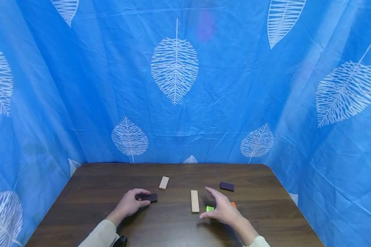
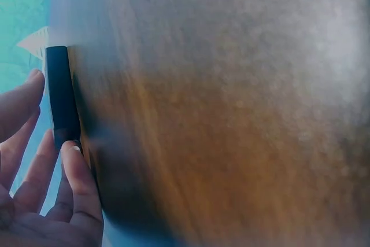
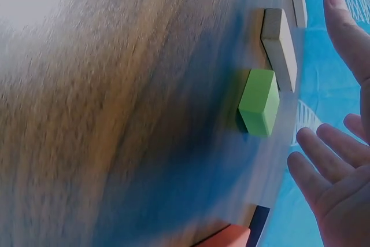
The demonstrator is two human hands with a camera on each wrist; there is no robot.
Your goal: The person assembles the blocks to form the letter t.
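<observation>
In the head view, my left hand is around the left end of a dark block. The left wrist view has that dark block lying on the wood, fingertips right at its lower end and the thumb beside it, slightly apart. My right hand hovers over the table with thumb and fingers spread, holding nothing. Under it lies a green block, partly covered in the head view; the right wrist view shows this green block whole. An orange block peeks out behind the right hand.
A long pale wooden block lies between the hands, and a shorter pale block farther back. Another dark block sits beyond the right hand. Blue leaf-patterned curtain surrounds the brown table at the back and sides.
</observation>
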